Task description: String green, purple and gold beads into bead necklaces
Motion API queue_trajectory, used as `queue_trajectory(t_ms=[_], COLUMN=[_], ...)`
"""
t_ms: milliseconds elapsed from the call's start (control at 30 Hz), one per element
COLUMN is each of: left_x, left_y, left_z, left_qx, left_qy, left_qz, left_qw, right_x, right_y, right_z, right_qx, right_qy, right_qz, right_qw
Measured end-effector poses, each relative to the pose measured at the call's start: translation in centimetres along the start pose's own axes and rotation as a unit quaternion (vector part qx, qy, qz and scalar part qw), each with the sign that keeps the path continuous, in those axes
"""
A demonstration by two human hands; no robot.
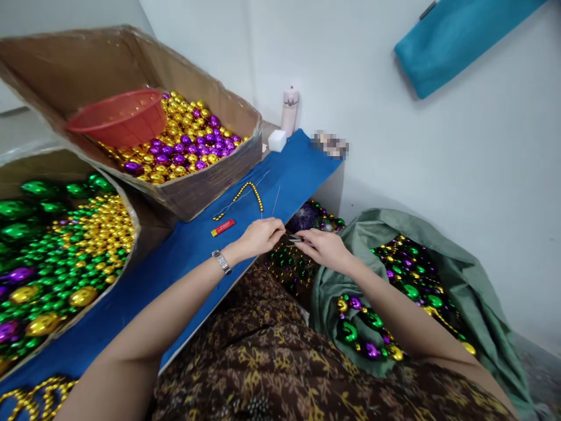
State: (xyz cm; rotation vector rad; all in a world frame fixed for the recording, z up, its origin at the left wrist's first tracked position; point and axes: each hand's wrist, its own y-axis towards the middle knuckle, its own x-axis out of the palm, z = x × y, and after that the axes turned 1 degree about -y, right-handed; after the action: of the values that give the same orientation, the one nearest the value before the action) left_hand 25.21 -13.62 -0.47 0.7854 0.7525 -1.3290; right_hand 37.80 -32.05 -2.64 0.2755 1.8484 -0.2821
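Pinching tight, left hand (pixel 263 235) holds thread (pixel 287 234), perhaps — right hand (pixel 325 248), small scissors (pixel 295 239).

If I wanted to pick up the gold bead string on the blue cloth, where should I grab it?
I'd pinch the gold bead string at the top of its bend, coming straight down. It lies on the blue cloth with nothing on top of that bend, and the beads sit close together there. One end is right by the left hand, so the bend looks easier.
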Motion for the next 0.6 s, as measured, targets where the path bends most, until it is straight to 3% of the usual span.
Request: queue_trajectory(t_ms=[200,400,500,600], left_x=[0.5,-0.2,-2.3,-6.5], left_y=[0.4,-0.1,-0.8,-1.7], left_z=[0.3,0.0,-0.5,-1.0], left_qx=[0.015,0.006,-0.007,-0.037], left_qy=[0.004,-0.003,-0.012,-0.010], left_qz=[0.001,0.025,0.086,0.183], left_qw=[1.000,1.000,0.996,0.982], right_x=[0.8,1.2,1.0,1.3], right_y=[0.5,1.2,2.6,4.7], right_z=[-0.7,0.2,0.4,-0.4], right_qx=[0.015,0.036,0.036,-0.011], right_qy=[-0.021,-0.026,-0.044,-0.075], right_qz=[-0.024,0.003,0.013,-0.006], right_qw=[0.999,0.999,0.998,0.997])
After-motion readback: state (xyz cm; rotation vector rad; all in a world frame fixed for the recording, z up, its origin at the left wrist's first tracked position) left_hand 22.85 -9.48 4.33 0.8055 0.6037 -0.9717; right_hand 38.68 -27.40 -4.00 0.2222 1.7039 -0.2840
